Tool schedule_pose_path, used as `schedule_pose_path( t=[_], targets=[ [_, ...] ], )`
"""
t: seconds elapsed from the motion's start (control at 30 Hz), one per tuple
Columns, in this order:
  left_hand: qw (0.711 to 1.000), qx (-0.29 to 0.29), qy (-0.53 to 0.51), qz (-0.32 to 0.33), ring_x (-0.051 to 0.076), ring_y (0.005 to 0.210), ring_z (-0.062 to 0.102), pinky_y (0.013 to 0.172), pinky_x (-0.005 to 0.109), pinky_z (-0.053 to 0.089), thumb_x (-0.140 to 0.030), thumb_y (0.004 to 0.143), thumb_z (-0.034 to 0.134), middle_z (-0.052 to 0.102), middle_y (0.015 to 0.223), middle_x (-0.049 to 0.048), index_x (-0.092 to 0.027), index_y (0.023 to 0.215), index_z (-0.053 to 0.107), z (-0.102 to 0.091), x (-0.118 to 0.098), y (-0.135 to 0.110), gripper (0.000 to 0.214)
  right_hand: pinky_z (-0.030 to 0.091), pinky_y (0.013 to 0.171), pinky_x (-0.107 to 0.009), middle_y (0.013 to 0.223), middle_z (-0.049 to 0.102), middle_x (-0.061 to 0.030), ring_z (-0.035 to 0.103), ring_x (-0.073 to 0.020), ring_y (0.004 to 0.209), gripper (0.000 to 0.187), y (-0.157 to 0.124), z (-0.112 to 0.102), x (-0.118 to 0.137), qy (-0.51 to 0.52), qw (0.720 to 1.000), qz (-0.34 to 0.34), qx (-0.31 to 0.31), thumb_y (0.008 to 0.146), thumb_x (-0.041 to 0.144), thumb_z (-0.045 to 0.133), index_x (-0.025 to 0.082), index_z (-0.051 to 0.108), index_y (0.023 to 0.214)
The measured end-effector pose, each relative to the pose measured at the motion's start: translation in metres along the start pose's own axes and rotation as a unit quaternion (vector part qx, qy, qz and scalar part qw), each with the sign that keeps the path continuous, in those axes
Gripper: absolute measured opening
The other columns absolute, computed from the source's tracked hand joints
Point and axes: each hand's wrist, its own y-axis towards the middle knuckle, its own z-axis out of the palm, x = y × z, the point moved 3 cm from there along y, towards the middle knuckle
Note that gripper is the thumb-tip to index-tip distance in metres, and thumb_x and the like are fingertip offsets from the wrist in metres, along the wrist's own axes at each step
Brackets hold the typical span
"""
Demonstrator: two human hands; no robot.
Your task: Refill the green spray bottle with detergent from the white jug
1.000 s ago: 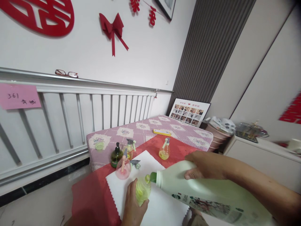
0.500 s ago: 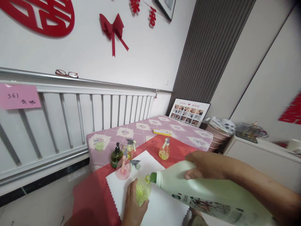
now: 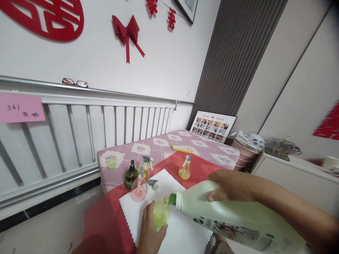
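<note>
My left hand (image 3: 150,229) is wrapped round a small clear yellow-green bottle (image 3: 161,214), tilted above a white scalloped mat (image 3: 182,233). In my right hand (image 3: 225,187) is a large pale green detergent jug (image 3: 238,222), tipped on its side. The jug's green spout meets the small bottle's mouth. Just beyond lies a loose grey-green spray head (image 3: 153,184). Left of it stand a pink spray bottle (image 3: 138,190), a dark green pump bottle (image 3: 131,174) and a yellow spray bottle (image 3: 145,167). An orange-tinted spray bottle (image 3: 184,169) stands on the red cloth.
The red cloth (image 3: 106,211) and a purple patterned cover (image 3: 159,143) drape the table. A yellow box (image 3: 182,149) and a green lid-like piece (image 3: 112,164) rest farther back. A white radiator (image 3: 106,123) lines the wall; a white cabinet (image 3: 286,180) stands right.
Both hands and the tilted jug hold almost the same position. Liquid in the small bottle looks higher and more even in colour.
</note>
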Motion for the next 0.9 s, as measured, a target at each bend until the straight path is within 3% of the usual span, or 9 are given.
schedule_pose_path(
  t=[0.9],
  targets=[
    [1.0, -0.005, -0.005, 0.004, 0.026, 0.142, 0.04, 0.12, 0.034, 0.033, -0.023, 0.066, 0.059, 0.048, 0.149, 0.0178, -0.008, 0.145, 0.031, -0.0046, -0.0071, -0.0001, 0.086, 0.048, 0.077, -0.04, 0.111, 0.07, -0.0153, 0.067, -0.0358, 0.099, 0.045, 0.0011, 0.0004, -0.0007, -0.012, 1.0, 0.007, 0.0, 0.077, 0.06, 0.06, 0.019, 0.064, 0.094]
  ],
)
